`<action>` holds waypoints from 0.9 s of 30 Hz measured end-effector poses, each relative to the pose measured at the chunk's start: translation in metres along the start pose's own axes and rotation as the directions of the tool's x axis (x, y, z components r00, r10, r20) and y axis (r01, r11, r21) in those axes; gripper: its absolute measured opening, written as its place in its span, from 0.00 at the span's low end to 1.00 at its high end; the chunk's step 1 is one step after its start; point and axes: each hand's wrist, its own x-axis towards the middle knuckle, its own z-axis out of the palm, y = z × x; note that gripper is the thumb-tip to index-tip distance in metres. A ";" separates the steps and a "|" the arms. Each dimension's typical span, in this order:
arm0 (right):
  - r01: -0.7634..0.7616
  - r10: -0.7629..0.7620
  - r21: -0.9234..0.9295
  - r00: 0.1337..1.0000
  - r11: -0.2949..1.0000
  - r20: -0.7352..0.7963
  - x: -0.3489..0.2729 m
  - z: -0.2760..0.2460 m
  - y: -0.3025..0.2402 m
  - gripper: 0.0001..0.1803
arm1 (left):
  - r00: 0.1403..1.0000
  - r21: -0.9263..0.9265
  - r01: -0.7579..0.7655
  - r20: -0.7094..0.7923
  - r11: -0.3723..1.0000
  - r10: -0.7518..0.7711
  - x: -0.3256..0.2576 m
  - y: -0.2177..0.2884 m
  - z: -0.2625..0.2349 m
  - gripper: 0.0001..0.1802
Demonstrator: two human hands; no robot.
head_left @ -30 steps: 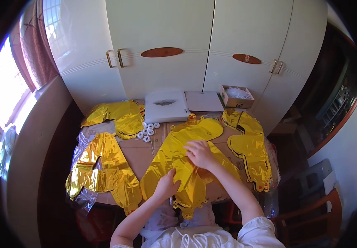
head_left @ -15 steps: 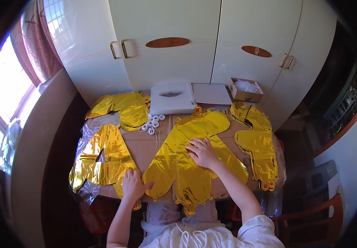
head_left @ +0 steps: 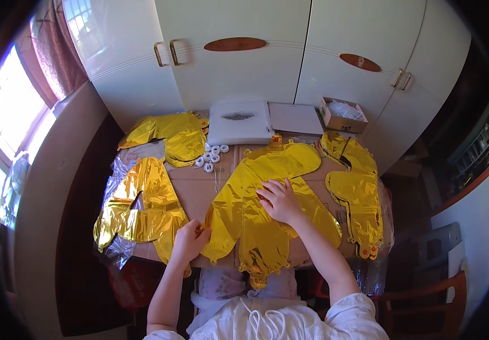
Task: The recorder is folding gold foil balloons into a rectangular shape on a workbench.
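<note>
Right hand (head_left: 279,200) flat, fingers spread, pressing middle gold foil balloon (head_left: 255,221), long axis running away across table (head_left: 196,190); left hand (head_left: 188,241) pinching its near-left edge.

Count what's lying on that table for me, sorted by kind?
Gold foil balloons: 4
White box: 1
Flat white sheet: 1
Open cardboard box: 1
Cluster of small white rings: 1
Total: 8
</note>
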 end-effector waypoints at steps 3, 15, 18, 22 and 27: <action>0.002 -0.002 -0.008 1.000 1.000 -0.008 -0.001 -0.001 -0.001 0.19 | 1.000 -0.020 -0.009 0.007 1.000 0.010 0.002 -0.003 0.003 0.16; -0.018 0.019 -0.041 0.999 0.999 0.038 0.000 -0.008 -0.006 0.26 | 0.995 -0.173 -0.016 0.092 0.985 0.032 -0.009 0.013 0.005 0.14; -0.013 0.014 -0.012 1.000 1.000 0.008 0.000 -0.010 -0.006 0.27 | 0.930 0.169 -0.270 -0.208 0.948 0.302 -0.014 0.014 0.011 0.17; -0.009 0.010 0.016 1.000 1.000 -0.020 0.000 -0.010 -0.003 0.27 | 0.818 0.297 -0.439 -0.258 0.848 0.514 -0.036 0.032 0.024 0.23; 0.027 -0.027 0.009 1.000 1.000 -0.011 0.000 -0.007 -0.004 0.27 | 0.947 -0.252 -0.221 0.176 0.942 0.270 -0.061 0.008 0.060 0.29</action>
